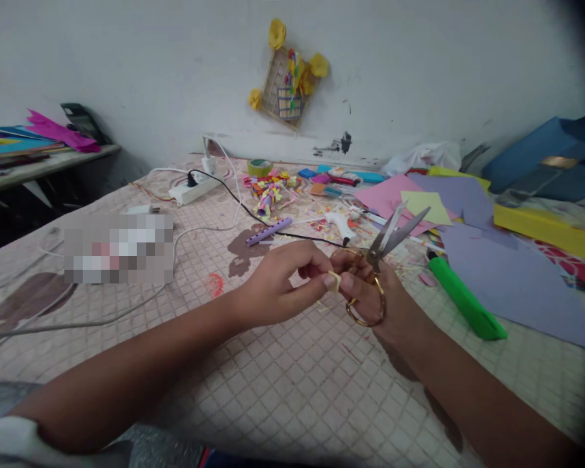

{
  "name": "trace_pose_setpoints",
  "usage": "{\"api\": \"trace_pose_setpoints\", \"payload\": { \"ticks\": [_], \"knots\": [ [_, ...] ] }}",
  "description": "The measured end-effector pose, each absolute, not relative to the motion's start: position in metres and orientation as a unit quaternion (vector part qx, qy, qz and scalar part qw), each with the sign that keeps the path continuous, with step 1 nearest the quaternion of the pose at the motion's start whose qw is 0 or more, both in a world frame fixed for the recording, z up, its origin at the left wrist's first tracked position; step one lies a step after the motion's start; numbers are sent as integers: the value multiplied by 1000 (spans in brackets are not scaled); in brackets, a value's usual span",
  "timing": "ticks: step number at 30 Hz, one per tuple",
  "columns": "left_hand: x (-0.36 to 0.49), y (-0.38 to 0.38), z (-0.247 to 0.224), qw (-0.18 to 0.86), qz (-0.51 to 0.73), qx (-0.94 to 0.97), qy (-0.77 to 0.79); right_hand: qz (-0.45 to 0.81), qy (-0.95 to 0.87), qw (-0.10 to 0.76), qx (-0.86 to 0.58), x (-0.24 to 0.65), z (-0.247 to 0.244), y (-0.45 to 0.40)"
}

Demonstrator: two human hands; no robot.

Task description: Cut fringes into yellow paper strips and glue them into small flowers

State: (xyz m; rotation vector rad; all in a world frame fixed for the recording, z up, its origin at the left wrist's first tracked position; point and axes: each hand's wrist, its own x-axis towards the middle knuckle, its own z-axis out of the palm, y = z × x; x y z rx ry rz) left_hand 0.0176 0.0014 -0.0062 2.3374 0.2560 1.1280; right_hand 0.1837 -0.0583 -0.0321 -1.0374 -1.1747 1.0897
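A small pale yellow paper piece is pinched between the fingertips of my left hand, with the fingertips of my right hand touching its other side. Gold-handled scissors hang on my right hand, their blades parted and pointing up and away. Beyond my hands lie a purple paper strip with dark dots and a white glue gun. A green tube-like case rests to the right of my right hand.
Purple sheets, pink paper and a blue box occupy the right. A power strip with trailing cables is at the back left. Colourful paper flowers and green tape sit near the wall.
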Motion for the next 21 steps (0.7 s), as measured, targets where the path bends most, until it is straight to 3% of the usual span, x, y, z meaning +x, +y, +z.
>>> {"api": "trace_pose_setpoints", "payload": {
  "ticks": [10,17,21],
  "knots": [
    [21,2,-9,342,384,847,138,483,-528,563,-415,184,-35,-63],
    [23,6,-14,226,456,861,23,459,-522,589,-412,182,-32,-63],
    [24,5,-14,219,473,853,36,440,-527,591,-423,182,-32,-64]
  ]
}}
